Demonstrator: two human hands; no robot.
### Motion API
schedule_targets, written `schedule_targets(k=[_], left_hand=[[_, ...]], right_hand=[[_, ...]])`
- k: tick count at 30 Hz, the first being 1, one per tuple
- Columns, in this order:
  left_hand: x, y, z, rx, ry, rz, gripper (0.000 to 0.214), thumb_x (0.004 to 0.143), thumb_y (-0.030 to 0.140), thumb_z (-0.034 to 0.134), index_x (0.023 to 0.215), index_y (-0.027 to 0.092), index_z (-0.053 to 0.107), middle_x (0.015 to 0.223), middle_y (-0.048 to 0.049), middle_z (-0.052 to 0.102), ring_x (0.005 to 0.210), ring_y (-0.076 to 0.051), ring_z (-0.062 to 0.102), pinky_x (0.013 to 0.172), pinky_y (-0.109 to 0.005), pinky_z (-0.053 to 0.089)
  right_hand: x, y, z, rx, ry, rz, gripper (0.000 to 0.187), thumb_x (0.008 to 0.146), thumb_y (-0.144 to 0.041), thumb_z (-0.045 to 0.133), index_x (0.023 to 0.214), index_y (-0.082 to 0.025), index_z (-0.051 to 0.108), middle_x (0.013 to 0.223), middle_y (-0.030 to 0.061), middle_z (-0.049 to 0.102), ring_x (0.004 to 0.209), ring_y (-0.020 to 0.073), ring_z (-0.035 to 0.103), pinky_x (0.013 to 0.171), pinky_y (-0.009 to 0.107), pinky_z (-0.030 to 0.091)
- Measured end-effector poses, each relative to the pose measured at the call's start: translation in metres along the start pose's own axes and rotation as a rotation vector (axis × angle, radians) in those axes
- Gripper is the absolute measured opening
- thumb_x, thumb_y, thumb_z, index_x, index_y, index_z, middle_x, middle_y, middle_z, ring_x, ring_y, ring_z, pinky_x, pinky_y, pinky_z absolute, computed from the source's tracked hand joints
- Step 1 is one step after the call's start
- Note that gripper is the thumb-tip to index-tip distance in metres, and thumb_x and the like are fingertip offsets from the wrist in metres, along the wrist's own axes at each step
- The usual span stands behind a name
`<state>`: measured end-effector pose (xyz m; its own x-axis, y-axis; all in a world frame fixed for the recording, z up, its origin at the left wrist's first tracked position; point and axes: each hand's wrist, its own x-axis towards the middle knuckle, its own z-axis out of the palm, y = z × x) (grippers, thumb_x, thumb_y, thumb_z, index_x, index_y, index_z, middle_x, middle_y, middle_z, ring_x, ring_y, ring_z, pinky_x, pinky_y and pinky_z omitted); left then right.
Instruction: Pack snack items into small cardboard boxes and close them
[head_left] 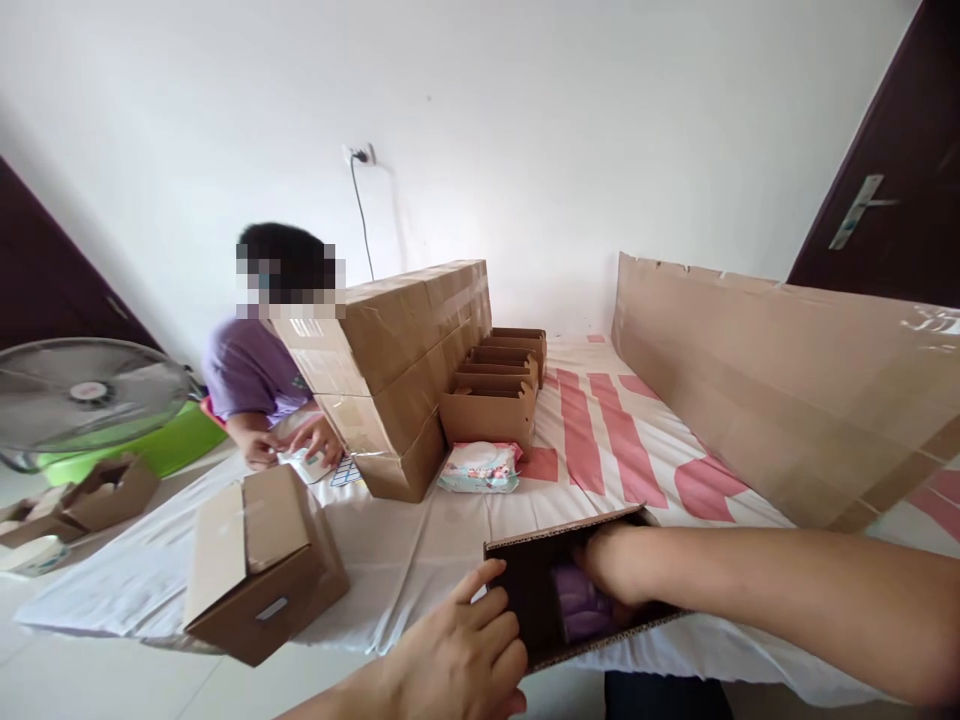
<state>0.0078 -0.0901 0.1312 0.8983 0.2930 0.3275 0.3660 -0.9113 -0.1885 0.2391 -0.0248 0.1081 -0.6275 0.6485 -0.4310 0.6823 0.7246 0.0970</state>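
Note:
A small open cardboard box (525, 585) lies on its side at the near edge of the white sheet. My right hand (611, 560) reaches into its opening and touches a purple pack (581, 605) inside; its fingers are hidden by the box. My left hand (465, 650) rests against the box's left wall with the fingers curled and the thumb stretched toward the rim.
A closed carton (259, 560) sits at the left. Stacked cartons (397, 360) and several small open boxes (491, 405) stand in the middle, a wipes pack (480, 467) before them. A large flattened cardboard sheet (787, 380) stands right. Another person (259, 385) handles a pack beside a fan (82, 395).

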Motion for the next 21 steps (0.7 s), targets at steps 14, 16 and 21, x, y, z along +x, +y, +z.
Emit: schedule_targets(k=[14,16,21], left_hand=[[-0.01,-0.041,-0.012,-0.037,-0.017,-0.117,0.022,0.093,0.019,0.05,0.071,0.021,0.049,0.071,0.0035,0.059,0.069,-0.015,0.053,0.106,-0.039,0.029],[-0.016,-0.056,-0.011,0.014,-0.02,-0.139,0.022,0.092,0.019,0.052,0.07,0.021,0.051,0.068,0.0044,0.058,0.069,-0.015,0.053,0.109,-0.039,0.026],[-0.051,-0.108,-0.002,0.123,-0.034,-0.286,0.016,0.084,0.019,0.065,0.069,0.02,0.058,0.071,0.0023,0.063,0.086,-0.019,0.06,0.114,-0.047,0.021]], right_hand=[[-0.03,0.01,-0.09,0.201,0.299,0.006,0.032,0.07,-0.033,0.075,0.096,-0.016,0.069,0.086,0.0102,0.075,0.077,0.0264,0.07,0.059,0.029,0.043],[-0.033,0.02,-0.099,0.409,0.441,0.035,0.03,0.068,-0.029,0.077,0.095,-0.018,0.068,0.085,0.0059,0.074,0.076,0.0222,0.068,0.06,0.026,0.043],[-0.03,0.058,-0.096,0.891,0.811,-0.047,0.033,0.071,-0.032,0.074,0.099,-0.016,0.066,0.089,0.0038,0.072,0.08,0.0203,0.066,0.069,0.029,0.049]])
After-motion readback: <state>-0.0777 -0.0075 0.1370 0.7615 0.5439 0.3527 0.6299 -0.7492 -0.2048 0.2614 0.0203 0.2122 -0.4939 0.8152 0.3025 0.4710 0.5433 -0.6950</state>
